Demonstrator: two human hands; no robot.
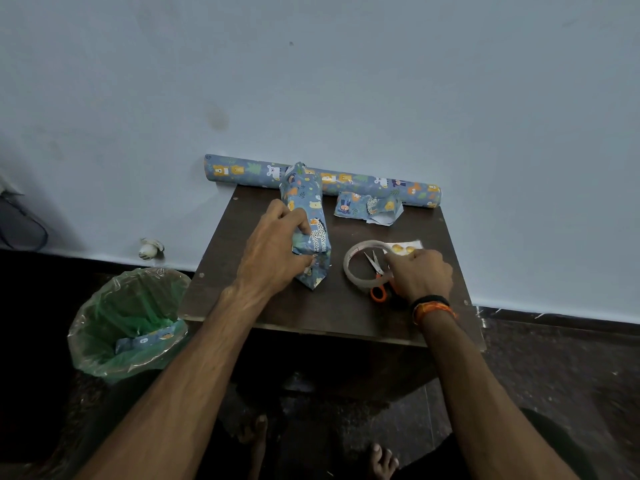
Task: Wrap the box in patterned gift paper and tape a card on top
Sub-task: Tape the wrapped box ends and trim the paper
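Our left hand [273,251] presses curled fingers on the wrapped box [308,223], lying on the dark table [277,317]. Our right hand [420,273] grips the clear tape roll [360,271] over orange-handled scissors [377,282], beside the card [410,247].

On the table [311,317], the wrapped box [308,220] lies left of the tape roll [360,271], paper roll [346,181] behind.

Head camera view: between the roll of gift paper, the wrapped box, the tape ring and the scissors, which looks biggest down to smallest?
1. Roll of gift paper, longest by far.
2. Wrapped box, partly covered by the left hand.
3 and 4. Tape ring and scissors: they look alike in size, and the right hand hides part of both, so I cannot rank them.
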